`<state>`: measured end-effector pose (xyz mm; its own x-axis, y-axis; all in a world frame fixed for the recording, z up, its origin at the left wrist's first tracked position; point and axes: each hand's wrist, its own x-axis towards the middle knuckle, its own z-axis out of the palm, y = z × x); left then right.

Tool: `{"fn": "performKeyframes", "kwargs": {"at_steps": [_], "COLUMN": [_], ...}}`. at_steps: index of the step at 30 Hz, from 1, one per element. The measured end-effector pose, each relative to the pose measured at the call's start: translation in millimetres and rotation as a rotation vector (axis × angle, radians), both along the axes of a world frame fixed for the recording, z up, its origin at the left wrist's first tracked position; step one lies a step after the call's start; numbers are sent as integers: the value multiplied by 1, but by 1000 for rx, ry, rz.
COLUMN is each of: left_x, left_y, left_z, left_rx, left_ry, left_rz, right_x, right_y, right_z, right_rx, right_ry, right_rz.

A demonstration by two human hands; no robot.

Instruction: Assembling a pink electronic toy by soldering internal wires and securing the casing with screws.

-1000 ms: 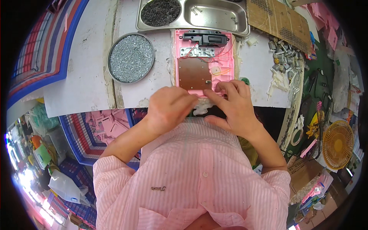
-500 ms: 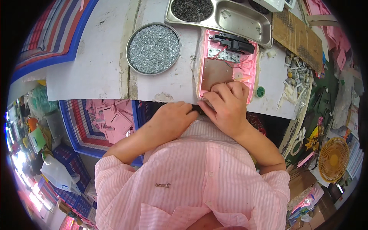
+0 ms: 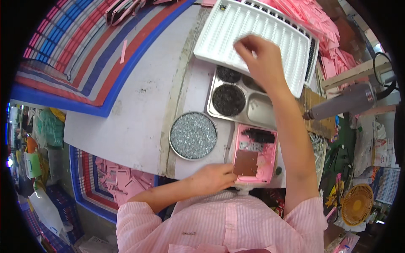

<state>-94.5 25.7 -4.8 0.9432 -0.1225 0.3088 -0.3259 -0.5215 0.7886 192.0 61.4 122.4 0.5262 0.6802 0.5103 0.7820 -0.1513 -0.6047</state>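
Note:
A pink plastic casing (image 3: 267, 168) lies at the table's front edge, with a black part (image 3: 258, 135), a metal strip and a brown board (image 3: 246, 163) inside. At its lower left corner my left hand (image 3: 217, 176) is closed, fingertips against the casing's edge. My right hand (image 3: 263, 57) hovers over a white ribbed tray (image 3: 291, 55) at the back. Its thumb and forefinger bend toward each other in a pinch; anything between them is too small or blurred to make out. The right forearm crosses in front of a steel compartment tray (image 3: 213, 110).
Left of the casing stands a round dish of small silvery metal pieces (image 3: 193, 135). Dark small parts (image 3: 228, 100) fill compartments of the steel tray. A grey power screwdriver (image 3: 344, 102) hangs at right. Blue-rimmed baskets (image 3: 99, 110) are at left; pink pieces (image 3: 312, 21) pile up behind.
My right hand has left the casing and reached far forward over the white tray. My left hand has come up to the casing's lower left corner. The view has tipped toward the table's back.

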Motion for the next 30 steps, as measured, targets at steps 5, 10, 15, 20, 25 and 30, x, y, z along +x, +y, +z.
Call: {"fn": "performKeyframes", "kwargs": {"at_steps": [5,10,15,20,25,30], "left_x": [9,2,2,-1,1,3], "left_y": [0,5,-1,-1,-3,-8], "left_z": [0,-6,-4,-13,0,5], "left_rx": [18,18,-28,50,15,13], "left_ry": [22,58,35,2,-11,36], "left_rz": [-76,-78,-62,14,22,65], "right_x": [149,159,196,76,-73,-126], "right_y": [126,174,165,70,-144,-268], "right_z": [-31,-47,-39,11,24,-49], "right_rx": [-71,-165,304,372,-40,-330], "right_ry": [-405,-402,151,203,134,371], "right_rz": [-264,-360,-261,-13,117,-20]}}
